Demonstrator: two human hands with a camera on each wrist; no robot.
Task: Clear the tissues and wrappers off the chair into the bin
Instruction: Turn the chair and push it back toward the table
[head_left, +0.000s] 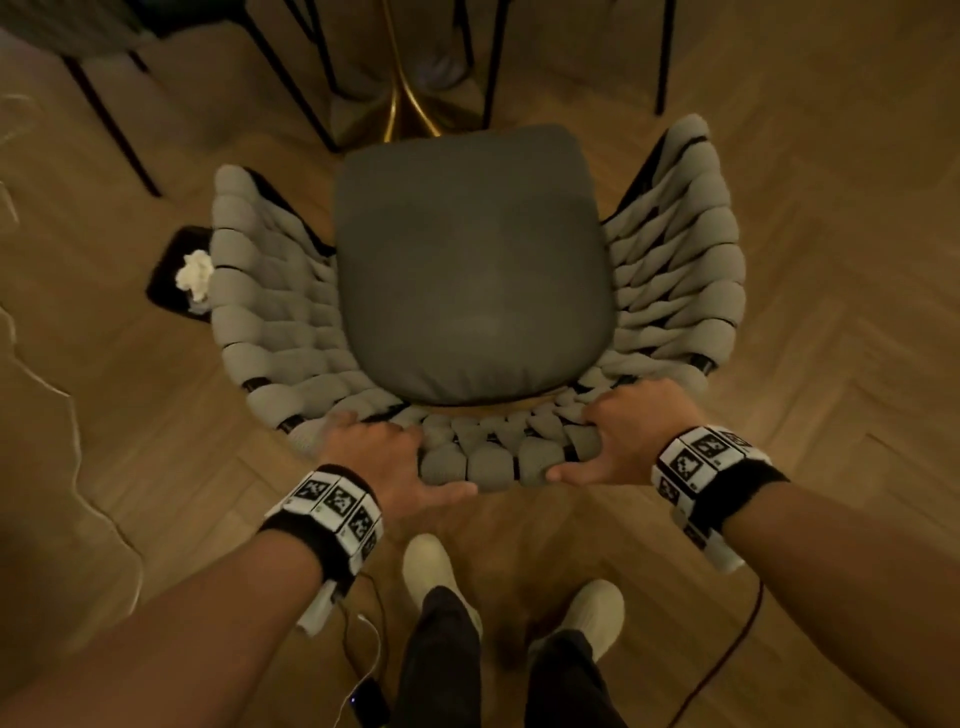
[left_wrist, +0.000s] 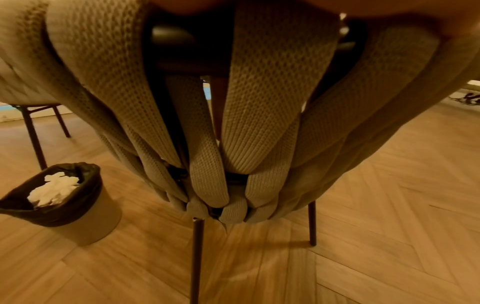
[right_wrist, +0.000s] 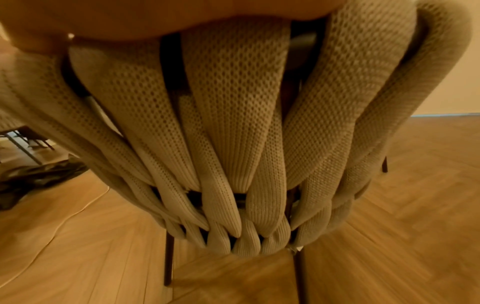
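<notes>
Both hands are gripping the chair (head_left: 470, 260) by the top of its woven backrest: the left hand (head_left: 387, 457) is curling its fingers over the near-left part of the rim with the thumb lying under the padded ropes, and the right hand (head_left: 631, 431) is doing the same on the near-right part. Each grip is closed on the backrest ropes. Seat cushion is lying dark and bare in the head view. The bin (left_wrist: 85, 207) is standing on the wooden floor (head_left: 831, 208) to the left of the chair, just beside its left arm, lined with a black bag. White crumpled tissues (left_wrist: 53, 190) are sitting inside it, near the top. No wrappers are showing from these angles. Both wrist views are looking down the back of the chair at knitted straps and thin dark legs. The person's feet in pale shoes are standing just behind the chair, cables trailing on the floor nearby.
</notes>
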